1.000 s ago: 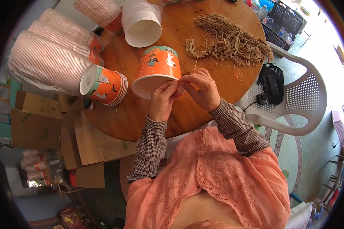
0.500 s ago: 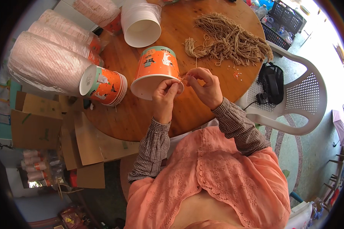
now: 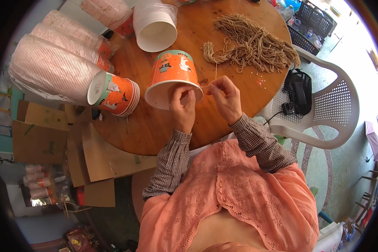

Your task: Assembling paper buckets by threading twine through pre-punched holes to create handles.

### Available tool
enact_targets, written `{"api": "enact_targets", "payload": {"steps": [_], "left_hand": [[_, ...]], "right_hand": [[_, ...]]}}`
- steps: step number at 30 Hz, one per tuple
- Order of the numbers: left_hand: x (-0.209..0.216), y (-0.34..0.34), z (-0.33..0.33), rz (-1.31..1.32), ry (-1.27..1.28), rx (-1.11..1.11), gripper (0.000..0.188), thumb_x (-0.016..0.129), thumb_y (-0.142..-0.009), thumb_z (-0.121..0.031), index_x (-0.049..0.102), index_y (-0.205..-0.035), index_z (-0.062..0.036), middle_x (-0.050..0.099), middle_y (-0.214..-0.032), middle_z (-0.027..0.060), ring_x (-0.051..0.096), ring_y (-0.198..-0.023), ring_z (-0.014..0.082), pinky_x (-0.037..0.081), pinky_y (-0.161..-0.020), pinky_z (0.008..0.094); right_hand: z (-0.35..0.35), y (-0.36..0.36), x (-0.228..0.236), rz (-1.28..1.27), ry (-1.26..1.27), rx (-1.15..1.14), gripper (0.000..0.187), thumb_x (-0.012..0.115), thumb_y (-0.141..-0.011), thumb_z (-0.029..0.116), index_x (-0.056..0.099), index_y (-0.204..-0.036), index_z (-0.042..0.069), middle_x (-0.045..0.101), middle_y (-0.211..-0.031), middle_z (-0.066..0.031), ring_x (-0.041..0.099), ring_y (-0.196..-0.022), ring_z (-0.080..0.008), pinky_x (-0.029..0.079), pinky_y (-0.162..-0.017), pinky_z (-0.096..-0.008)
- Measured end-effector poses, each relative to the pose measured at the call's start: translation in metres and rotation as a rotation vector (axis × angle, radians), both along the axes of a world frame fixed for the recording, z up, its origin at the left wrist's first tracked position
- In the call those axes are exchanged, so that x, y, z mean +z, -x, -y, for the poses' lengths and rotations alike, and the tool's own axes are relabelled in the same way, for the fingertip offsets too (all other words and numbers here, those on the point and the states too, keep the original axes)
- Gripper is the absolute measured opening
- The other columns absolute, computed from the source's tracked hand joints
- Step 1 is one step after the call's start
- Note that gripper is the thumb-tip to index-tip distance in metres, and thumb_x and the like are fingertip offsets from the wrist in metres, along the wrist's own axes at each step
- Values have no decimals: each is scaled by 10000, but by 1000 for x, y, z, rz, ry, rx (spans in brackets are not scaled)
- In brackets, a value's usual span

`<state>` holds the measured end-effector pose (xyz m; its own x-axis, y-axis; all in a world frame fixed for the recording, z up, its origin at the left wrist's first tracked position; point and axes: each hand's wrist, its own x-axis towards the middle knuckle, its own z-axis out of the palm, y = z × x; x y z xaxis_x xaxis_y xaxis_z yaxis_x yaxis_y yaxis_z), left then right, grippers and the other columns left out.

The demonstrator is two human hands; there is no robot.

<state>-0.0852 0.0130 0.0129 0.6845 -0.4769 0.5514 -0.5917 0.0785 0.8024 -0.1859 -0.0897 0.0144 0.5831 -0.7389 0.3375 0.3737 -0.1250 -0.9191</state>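
An orange and green paper bucket (image 3: 176, 71) with printed figures lies tilted on the table, its white-rimmed mouth facing me. My left hand (image 3: 183, 108) is at the mouth, thumb and fingers pinched together just inside the right part of the rim; what they hold is too small to make out. Just right of the rim, my right hand (image 3: 227, 101) pinches a thin tan cord (image 3: 216, 70). That cord runs back toward a small coil (image 3: 214, 53) beside a large tangled heap of the same cord (image 3: 260, 44). A short length also spans from my right fingertips to the bucket's rim.
Nested orange buckets (image 3: 117, 94) lie left on the wooden table (image 3: 155, 130), near wrapped stacks of buckets (image 3: 50, 69). White buckets (image 3: 156, 35) lie behind. Small bits (image 3: 259, 80) are scattered at right. A white chair (image 3: 334, 101) holds a black bag (image 3: 299, 90). Cardboard boxes (image 3: 42, 140) stand at left.
My left hand has shifted slightly right and down, its fingers now inside the bucket's mouth. My right hand has moved slightly, still pinching cord. The bucket has turned a little.
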Motion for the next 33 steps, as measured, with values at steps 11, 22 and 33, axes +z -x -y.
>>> {"api": "enact_targets", "payload": {"steps": [11, 22, 33], "left_hand": [[-14, 39, -9, -950, 134, -396, 200, 582, -964, -189, 662, -1085, -52, 621, -903, -15, 550, -799, 64, 461, -721, 221], [-18, 27, -5, -1325, 397, -586, 136, 593, -949, -170, 651, -1043, -91, 639, -969, -17, 573, -864, 81, 469, -787, 250], [-23, 25, 7, -1497, 465, -682, 106, 601, -944, -160, 558, -982, -70, 527, -848, -13, 514, -773, 99, 474, -755, 259]], "right_hand": [[-8, 12, -6, -145, 439, -123, 87, 625, -850, 12, 651, -933, 17, 660, -845, -78, 627, -806, -180, 497, -731, -287], [-17, 28, -2, -225, 302, -73, 263, 674, -814, 56, 601, -1064, 21, 650, -807, -77, 627, -791, -196, 494, -728, -308], [-17, 43, 18, -89, 873, -12, 292, 632, -714, -3, 599, -994, 74, 559, -709, -36, 559, -666, -221, 429, -707, -337]]}}
